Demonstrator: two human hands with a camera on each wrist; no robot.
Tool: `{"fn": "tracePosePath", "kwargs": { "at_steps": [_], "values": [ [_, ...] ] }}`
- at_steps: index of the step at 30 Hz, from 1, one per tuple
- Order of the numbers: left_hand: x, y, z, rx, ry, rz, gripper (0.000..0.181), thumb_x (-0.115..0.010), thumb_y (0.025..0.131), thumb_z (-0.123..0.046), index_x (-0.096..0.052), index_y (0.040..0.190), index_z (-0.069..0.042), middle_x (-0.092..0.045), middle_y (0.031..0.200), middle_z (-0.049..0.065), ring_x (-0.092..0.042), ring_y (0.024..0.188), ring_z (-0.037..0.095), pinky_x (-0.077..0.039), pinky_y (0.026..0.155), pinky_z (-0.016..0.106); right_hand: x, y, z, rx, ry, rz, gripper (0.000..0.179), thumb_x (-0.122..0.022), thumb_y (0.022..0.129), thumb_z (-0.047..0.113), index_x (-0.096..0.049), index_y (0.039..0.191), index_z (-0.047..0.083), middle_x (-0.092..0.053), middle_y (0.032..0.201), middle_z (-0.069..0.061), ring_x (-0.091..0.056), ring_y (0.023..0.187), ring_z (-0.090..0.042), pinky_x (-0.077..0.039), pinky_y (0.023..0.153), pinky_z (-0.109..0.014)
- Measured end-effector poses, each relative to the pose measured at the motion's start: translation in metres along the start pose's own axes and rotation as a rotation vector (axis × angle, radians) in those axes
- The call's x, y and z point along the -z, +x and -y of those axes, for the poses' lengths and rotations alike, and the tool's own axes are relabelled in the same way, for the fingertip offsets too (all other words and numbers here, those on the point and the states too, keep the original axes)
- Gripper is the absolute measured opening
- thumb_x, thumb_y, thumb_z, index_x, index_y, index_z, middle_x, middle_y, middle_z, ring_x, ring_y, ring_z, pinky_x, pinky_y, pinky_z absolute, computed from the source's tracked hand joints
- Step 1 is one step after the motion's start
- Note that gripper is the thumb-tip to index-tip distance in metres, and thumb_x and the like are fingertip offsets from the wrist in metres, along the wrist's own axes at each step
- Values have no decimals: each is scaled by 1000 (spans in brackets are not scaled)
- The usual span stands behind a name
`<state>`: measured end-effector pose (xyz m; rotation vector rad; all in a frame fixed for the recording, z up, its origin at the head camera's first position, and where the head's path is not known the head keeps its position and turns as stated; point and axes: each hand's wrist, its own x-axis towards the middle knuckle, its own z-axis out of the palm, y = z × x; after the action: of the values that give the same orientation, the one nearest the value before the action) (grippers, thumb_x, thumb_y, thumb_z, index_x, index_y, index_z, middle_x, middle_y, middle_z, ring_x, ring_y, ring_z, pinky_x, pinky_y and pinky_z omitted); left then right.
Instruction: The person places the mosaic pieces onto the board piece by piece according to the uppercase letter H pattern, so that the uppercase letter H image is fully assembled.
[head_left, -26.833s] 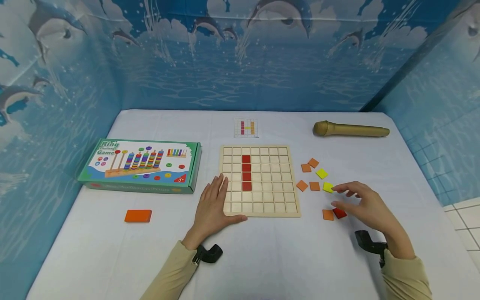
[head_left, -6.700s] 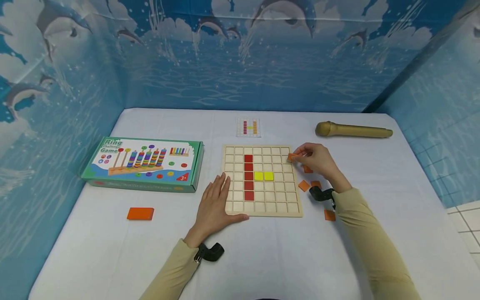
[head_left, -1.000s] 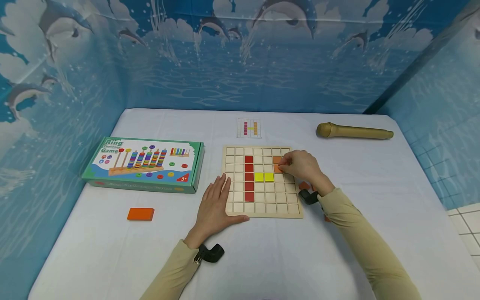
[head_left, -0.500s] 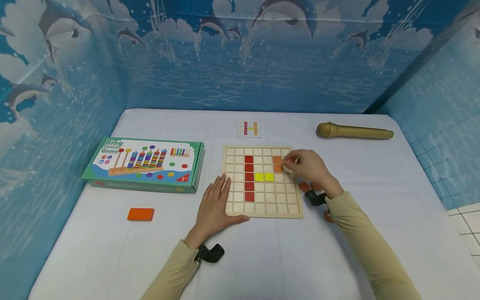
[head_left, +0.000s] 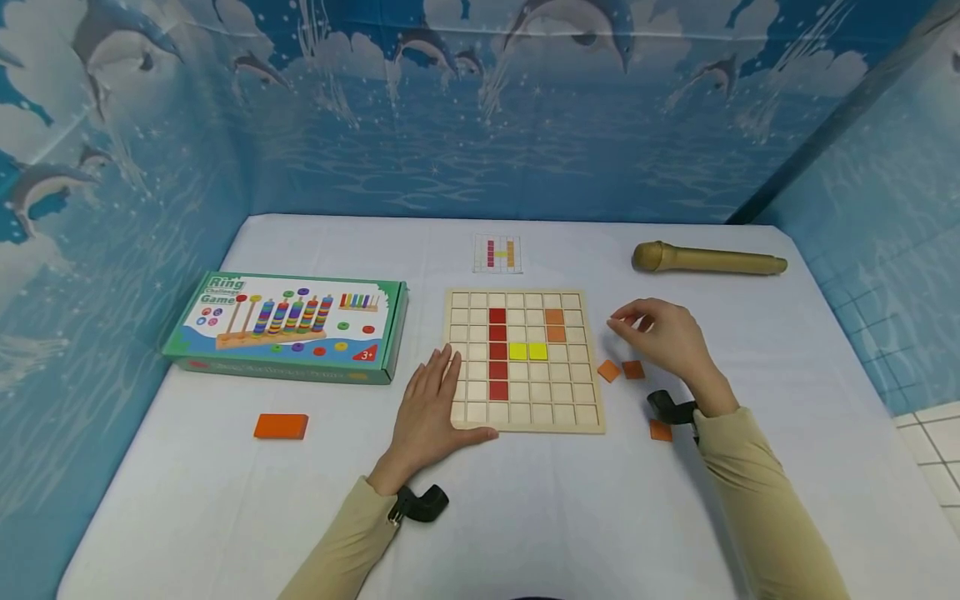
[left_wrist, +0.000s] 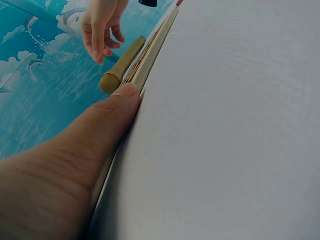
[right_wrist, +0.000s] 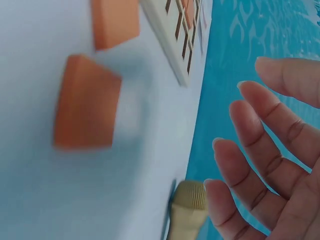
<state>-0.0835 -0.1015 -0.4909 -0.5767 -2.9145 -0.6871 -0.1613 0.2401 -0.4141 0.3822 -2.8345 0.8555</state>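
A wooden grid board lies mid-table. On it are a column of several red tiles, two yellow tiles side by side, and two orange tiles one above the other. My left hand rests on the board's lower left edge with straight fingers; in the left wrist view its thumb touches the board's side. Off the board's right edge hovers my right hand, fingers loosely bent and holding nothing, as the right wrist view confirms. Below it lie three loose orange tiles.
Behind the board lies a small pattern card showing red, yellow and orange squares. A boxed ring game and an orange block are on the left. A gold microphone-shaped object lies at the back right.
Over the last second my right hand let go of the second orange tile on the board and moved right. Since the oldest frame, red, yellow and orange tiles were added. My left hand stays put.
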Motion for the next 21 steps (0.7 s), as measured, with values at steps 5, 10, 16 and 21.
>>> {"fn": "tracePosePath", "kwargs": {
  "at_steps": [5, 10, 16, 21],
  "values": [
    [0, 0, 0, -1, 1, -2, 114, -68, 69, -68, -23, 150, -2, -18, 155, 13, -7, 143, 25, -9, 113, 41, 5, -11, -6, -68, 17, 5, 21, -70, 86, 28, -72, 90, 7, -62, 79, -4, -53, 72, -21, -40, 56, -39],
    [0, 0, 0, 2, -8, -6, 114, -69, 68, -68, -23, 150, -2, -18, 155, 13, -8, 142, 25, -10, 113, 41, 8, -18, -11, -110, 9, 63, 27, -72, 84, 31, -71, 94, 6, -63, 83, -6, -53, 75, -24, -42, 55, -38],
    [-1, 1, 1, 2, 3, -3, 114, -68, 68, -69, -23, 150, -2, -18, 155, 13, -8, 142, 26, -10, 113, 42, 10, -22, -16, -166, -12, 216, 31, -72, 84, 30, -70, 103, 6, -64, 95, -10, -53, 85, -26, -42, 59, -34],
    [-2, 0, 1, -1, 8, -6, 114, -68, 68, -69, -23, 150, -2, -18, 155, 13, -9, 142, 26, -11, 113, 42, 11, -24, -17, -175, -14, 299, 32, -75, 82, 27, -69, 105, 5, -63, 98, -10, -52, 88, -27, -42, 64, -34]
  ]
}}
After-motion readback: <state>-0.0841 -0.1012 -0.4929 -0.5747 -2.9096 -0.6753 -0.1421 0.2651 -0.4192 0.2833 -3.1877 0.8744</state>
